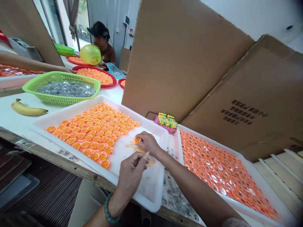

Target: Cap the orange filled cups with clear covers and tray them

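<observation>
My right hand [147,143] pinches a small orange cup [137,140] over the bare part of a white tray [151,189]. My left hand [131,171], with a green bead bracelet at the wrist, is closed on a thin pale stick [144,155] that points toward that cup. Orange smears [150,163] lie on the tray between my hands. Several rows of filled orange cups [94,132] cover the tray's left half.
A second white tray of sealed orange cups [220,170] lies to the right, under large cardboard sheets [189,53]. A green basket [61,88], a banana [27,109], red trays [96,75] and a small pink basket [167,121] sit behind. Another person sits at the far end.
</observation>
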Action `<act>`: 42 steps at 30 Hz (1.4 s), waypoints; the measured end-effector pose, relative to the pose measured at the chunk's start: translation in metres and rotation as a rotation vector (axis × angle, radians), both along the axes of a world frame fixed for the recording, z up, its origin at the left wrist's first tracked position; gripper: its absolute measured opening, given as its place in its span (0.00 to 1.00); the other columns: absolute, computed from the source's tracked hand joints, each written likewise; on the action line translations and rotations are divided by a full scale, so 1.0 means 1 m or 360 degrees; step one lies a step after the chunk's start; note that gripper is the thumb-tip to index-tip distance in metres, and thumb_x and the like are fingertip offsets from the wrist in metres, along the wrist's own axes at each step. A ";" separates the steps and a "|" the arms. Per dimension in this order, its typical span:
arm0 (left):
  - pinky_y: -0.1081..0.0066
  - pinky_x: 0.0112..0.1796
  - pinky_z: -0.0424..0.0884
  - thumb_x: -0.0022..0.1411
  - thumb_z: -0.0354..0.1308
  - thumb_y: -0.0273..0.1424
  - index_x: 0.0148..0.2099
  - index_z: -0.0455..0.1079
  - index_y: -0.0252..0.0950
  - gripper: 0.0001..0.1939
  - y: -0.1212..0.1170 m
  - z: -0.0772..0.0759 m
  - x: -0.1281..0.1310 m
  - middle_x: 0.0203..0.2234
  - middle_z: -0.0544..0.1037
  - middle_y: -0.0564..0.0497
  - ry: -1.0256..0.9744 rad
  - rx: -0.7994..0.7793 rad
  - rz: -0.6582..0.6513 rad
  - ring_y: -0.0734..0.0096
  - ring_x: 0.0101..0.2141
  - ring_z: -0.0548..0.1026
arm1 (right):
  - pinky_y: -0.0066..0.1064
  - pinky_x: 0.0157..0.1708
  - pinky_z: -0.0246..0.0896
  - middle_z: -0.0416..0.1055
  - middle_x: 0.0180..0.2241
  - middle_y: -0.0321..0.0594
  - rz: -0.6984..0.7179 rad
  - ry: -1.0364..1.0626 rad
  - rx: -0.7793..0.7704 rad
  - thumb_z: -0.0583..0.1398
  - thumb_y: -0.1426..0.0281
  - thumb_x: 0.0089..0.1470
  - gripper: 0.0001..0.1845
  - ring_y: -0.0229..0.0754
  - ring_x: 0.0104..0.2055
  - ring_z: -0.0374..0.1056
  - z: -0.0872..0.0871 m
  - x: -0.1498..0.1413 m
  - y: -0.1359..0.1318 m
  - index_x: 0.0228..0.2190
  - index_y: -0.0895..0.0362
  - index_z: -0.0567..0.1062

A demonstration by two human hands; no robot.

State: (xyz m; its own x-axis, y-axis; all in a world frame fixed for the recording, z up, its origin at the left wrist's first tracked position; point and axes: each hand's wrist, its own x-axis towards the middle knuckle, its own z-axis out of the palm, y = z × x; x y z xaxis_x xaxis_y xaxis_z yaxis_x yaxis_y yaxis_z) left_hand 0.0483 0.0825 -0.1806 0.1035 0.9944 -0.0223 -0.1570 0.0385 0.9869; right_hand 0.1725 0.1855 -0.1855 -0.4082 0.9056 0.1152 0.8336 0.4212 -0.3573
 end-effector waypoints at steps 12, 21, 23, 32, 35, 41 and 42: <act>0.72 0.33 0.72 0.53 0.62 0.35 0.40 0.74 0.33 0.13 0.019 -0.004 -0.004 0.31 0.77 0.48 -0.0632 -0.0553 -0.0098 0.70 0.30 0.75 | 0.28 0.35 0.63 0.70 0.33 0.37 0.0280 0.0540 -0.0128 0.66 0.69 0.47 0.16 0.37 0.33 0.67 0.046 0.036 -0.061 0.41 0.51 0.77; 0.73 0.38 0.74 0.53 0.64 0.29 0.38 0.75 0.31 0.09 0.017 -0.002 -0.007 0.35 0.79 0.46 -0.0871 -0.0602 -0.0386 0.71 0.33 0.76 | 0.29 0.39 0.66 0.73 0.37 0.40 0.0171 0.1028 0.0193 0.61 0.70 0.53 0.07 0.38 0.38 0.70 0.020 0.035 -0.078 0.35 0.53 0.79; 0.73 0.38 0.74 0.52 0.65 0.30 0.39 0.75 0.32 0.11 0.017 -0.001 -0.005 0.35 0.78 0.46 -0.0854 -0.0556 -0.0350 0.72 0.33 0.76 | 0.29 0.39 0.66 0.72 0.36 0.39 0.0121 0.0986 0.0322 0.60 0.70 0.53 0.06 0.38 0.38 0.70 0.018 0.034 -0.081 0.34 0.53 0.79; 0.71 0.38 0.74 0.46 0.67 0.29 0.35 0.72 0.33 0.12 0.018 0.002 -0.001 0.29 0.77 0.52 -0.0761 -0.0431 0.0027 0.73 0.30 0.75 | 0.30 0.37 0.63 0.71 0.32 0.42 0.0272 0.0481 0.0394 0.55 0.69 0.58 0.09 0.39 0.36 0.67 0.016 0.041 -0.096 0.34 0.56 0.76; 0.68 0.41 0.73 0.47 0.67 0.27 0.35 0.70 0.34 0.12 0.018 0.003 -0.003 0.29 0.77 0.53 -0.0880 -0.0462 -0.0018 0.70 0.33 0.77 | 0.32 0.38 0.63 0.72 0.34 0.43 0.0280 0.0405 0.0360 0.55 0.68 0.58 0.10 0.41 0.38 0.67 0.015 0.043 -0.109 0.37 0.57 0.75; 0.71 0.42 0.73 0.47 0.65 0.23 0.41 0.71 0.34 0.16 0.016 0.007 -0.006 0.35 0.77 0.49 -0.0875 -0.0551 -0.0170 0.68 0.37 0.76 | 0.31 0.40 0.64 0.74 0.36 0.42 -0.0286 0.0542 0.0428 0.53 0.70 0.60 0.11 0.40 0.39 0.69 0.018 0.073 -0.126 0.37 0.56 0.76; 0.71 0.43 0.72 0.47 0.65 0.23 0.41 0.72 0.33 0.16 0.016 0.007 -0.006 0.35 0.77 0.48 -0.0844 -0.0564 -0.0202 0.68 0.37 0.76 | 0.31 0.41 0.64 0.74 0.36 0.41 -0.0410 0.0499 0.0410 0.53 0.71 0.59 0.11 0.40 0.39 0.69 0.018 0.081 -0.130 0.37 0.56 0.76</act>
State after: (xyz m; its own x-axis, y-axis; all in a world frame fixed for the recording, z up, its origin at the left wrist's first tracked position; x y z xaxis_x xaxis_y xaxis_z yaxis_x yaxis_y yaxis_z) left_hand 0.0427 0.0985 -0.1737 0.3071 0.9154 -0.2604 -0.5923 0.3980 0.7005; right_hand 0.2539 0.0560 -0.1673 -0.0841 0.8984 0.4310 0.7912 0.3231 -0.5192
